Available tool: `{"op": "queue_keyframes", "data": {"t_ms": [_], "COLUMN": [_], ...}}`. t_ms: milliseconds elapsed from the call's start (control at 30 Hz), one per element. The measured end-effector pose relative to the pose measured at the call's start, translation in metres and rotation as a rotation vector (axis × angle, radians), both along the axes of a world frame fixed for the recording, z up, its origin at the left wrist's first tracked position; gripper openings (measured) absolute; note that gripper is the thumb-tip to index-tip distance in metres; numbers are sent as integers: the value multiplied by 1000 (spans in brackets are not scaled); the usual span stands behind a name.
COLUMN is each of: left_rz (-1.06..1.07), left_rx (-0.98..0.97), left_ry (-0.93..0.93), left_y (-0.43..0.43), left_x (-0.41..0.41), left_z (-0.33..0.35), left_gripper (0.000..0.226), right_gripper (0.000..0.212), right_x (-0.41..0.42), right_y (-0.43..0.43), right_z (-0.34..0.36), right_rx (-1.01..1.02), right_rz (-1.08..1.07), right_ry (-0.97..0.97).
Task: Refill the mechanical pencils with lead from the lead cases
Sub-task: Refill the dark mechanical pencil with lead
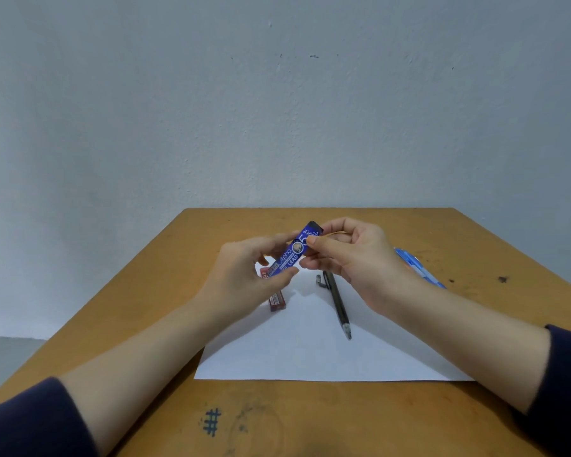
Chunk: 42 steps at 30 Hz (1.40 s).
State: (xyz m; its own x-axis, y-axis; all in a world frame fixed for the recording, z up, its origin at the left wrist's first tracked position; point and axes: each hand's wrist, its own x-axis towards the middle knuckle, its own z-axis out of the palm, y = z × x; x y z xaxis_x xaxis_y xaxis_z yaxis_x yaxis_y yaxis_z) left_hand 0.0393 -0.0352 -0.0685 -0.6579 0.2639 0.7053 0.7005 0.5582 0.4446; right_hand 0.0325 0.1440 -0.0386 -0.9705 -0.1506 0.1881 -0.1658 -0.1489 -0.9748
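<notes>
At the left, the left hand [244, 275] is raised above the wooden surface [442, 407], its thumb and fingers curled to pinch the lower end of the blue lead case [292, 252]. Just under it a red lead case [276, 300] lies flat at the left edge of a sheet of white paper [310, 354], half hidden by the fingers. The blue lead case is held slantwise in the air between both hands, with its dark capped end pointing up and away. The right hand [353, 255] pinches that upper end between thumb and forefinger, the other fingers loosely curled behind. This looks like the opening of the cap, though whether it has come loose I cannot tell. The case should be light, stiff and rather slick plastic, so it is best gripped across its flat faces near the bottom while the other hand works the cap. The leads inside are brittle (a sharp tilt could spill or snap them), so it wants a gentle tip. Below the right hand a black mechanical pencil [338, 305] lies on the paper, tip toward the person, and a small grey piece sits beside its far end. Farther right, a blue pencil [419, 268] rests on the bare surface, partly behind the right wrist.
</notes>
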Motion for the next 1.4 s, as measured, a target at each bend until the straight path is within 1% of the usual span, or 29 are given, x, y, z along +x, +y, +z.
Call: {"op": "queue_keyframes", "data": {"t_ms": [233, 367, 667, 867, 967, 1033, 1200, 1333, 1400], "left_rz": [-6, -6, -6, 5, -3, -4, 2, 8, 5], "left_rx": [38, 28, 16, 8, -40, -31, 63, 40, 36], "left_ry": [-133, -149, -164, -173, -151, -154, -184, -177, -177], "left_y": [0, -1, -1, -1, -1, 0, 1, 1, 1], "left_x": [0, -1, 1, 2, 3, 4, 2, 4, 4], "left_z": [-4, -2, -1, 0, 0, 0, 1, 1, 0], "left_gripper": [46, 45, 44, 42, 40, 40, 43, 43, 43], "right_gripper": [25, 16, 13, 9, 9, 16, 32, 25, 11], "right_x": [-2, -6, -9, -12, -14, -13, -13, -14, -14], "right_y": [2, 5, 9, 11, 11, 10, 10, 11, 10], "right_z": [-1, -1, 1, -1, -2, -2, -3, -2, -4], "right_rx": [-3, 0, -52, -79, -27, 17, -49, -23, 22], "right_rz": [38, 61, 145, 142, 136, 142, 122, 88, 46], "right_ry": [33, 54, 28, 15, 67, 106, 105, 122, 150]}}
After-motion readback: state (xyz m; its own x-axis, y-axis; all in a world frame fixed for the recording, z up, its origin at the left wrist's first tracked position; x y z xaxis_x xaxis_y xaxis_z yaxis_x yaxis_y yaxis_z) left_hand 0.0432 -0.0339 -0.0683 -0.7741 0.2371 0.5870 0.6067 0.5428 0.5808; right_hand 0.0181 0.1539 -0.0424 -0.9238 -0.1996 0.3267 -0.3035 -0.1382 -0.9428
